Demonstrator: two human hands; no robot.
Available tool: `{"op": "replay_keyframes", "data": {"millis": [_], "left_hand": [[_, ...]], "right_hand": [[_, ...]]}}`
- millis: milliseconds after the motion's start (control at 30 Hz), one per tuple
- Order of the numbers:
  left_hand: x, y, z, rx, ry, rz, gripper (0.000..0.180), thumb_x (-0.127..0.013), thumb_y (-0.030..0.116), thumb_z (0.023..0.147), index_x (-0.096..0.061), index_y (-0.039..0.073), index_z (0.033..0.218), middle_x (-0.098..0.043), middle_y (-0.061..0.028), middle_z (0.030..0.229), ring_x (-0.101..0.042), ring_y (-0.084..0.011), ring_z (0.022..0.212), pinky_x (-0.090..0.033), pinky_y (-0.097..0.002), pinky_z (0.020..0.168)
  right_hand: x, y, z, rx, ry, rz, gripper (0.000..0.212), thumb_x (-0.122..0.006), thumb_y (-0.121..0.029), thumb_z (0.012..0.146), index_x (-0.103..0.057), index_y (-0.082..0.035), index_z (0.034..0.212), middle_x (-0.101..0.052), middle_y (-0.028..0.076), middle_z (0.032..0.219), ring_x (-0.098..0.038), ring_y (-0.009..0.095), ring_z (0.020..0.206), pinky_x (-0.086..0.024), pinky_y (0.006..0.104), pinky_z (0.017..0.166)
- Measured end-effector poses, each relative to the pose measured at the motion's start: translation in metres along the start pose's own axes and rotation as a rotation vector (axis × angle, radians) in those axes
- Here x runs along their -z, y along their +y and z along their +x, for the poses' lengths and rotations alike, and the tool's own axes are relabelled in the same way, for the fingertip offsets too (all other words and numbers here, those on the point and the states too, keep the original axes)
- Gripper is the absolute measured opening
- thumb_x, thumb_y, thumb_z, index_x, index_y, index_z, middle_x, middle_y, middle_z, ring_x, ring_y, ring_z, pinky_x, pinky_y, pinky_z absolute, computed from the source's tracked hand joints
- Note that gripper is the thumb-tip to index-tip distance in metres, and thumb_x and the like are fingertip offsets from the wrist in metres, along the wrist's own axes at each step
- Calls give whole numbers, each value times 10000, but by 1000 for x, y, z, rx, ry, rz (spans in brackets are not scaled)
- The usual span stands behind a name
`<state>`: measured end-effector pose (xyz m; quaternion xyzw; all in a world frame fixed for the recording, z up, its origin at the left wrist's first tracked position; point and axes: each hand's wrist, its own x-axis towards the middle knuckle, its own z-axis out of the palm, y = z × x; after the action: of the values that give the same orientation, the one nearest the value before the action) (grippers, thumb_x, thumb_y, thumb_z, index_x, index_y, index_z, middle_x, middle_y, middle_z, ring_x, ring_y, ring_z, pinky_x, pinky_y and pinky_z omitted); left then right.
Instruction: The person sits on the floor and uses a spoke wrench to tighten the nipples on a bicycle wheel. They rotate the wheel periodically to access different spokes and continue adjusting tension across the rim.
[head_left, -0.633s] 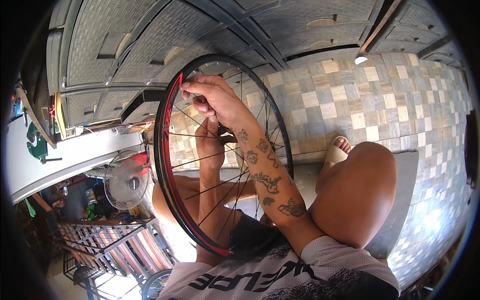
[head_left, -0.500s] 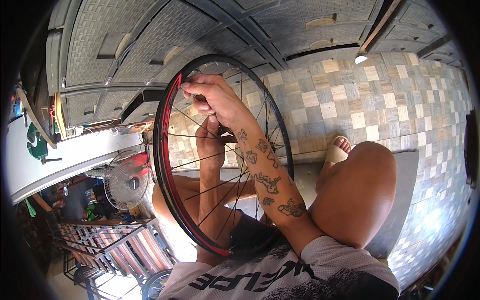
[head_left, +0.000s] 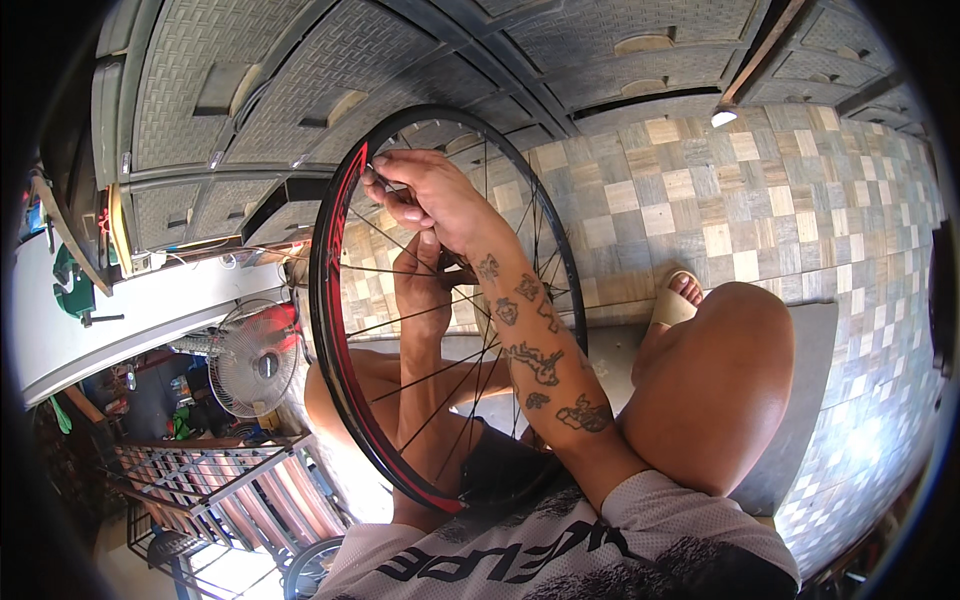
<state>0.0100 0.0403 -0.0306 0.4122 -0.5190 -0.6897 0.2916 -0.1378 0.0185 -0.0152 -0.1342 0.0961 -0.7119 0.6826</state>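
While wheel (head_left: 321,330) stands tilted at person's lap, right hand (head_left: 425,195) bends fingers at inner edge of red-and-black rim (head_left: 350,388); can't tell from here whether they pinch anything. Left hand (head_left: 423,295), just below, curls among spokes (head_left: 370,327), partly behind tattooed right forearm (head_left: 545,335), grip hidden. Fan (head_left: 262,367) off left.

Grey woven-textured drawers (head_left: 235,60) edge a checkered floor (head_left: 735,235), apparently sunlit at right.
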Motion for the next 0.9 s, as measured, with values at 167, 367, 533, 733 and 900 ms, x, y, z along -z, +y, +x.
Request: {"op": "replay_keyframes", "data": {"millis": [167,367,533,733,900], "left_hand": [[0,0,-1,0,29,15,397,-576,411,1028,-645,27,1104,-705,-72,936,-690,-173,779,-589,-342,585],[0,2,-1,4,7,22,409,-568,419,1031,-645,26,1118,-706,-67,946,-690,-171,804,-588,-336,599],[1,1,-1,-3,28,39,409,-566,419,1032,-641,30,1134,-705,-63,953,-690,-172,817,-585,-331,600],[4,0,0,-1,-5,0,396,-576,403,1030,-636,34,1158,-705,-67,977,-693,-174,823,-584,-335,601],[1,0,-1,-15,29,-11,377,-570,392,1035,-639,35,1134,-701,-67,960,-688,-172,807,-586,-348,598]], "right_hand": [[0,1,1,-14,-13,12,182,-577,-175,989,-605,5,982,-589,38,843,-373,16,487,-238,183,391],[2,3,2,-19,-34,9,175,-570,-178,995,-600,-8,967,-572,18,811,-363,14,496,-218,180,400],[2,3,3,-32,-28,107,189,-560,-189,1008,-602,-10,965,-563,7,803,-359,12,501,-219,184,412],[0,8,4,-20,13,-43,214,-548,-206,1016,-607,-5,976,-576,21,823,-351,11,498,-223,185,414],[-2,10,5,12,3,22,204,-605,-206,993,-611,-2,981,-594,31,848,-346,11,501,-220,181,422]]}}
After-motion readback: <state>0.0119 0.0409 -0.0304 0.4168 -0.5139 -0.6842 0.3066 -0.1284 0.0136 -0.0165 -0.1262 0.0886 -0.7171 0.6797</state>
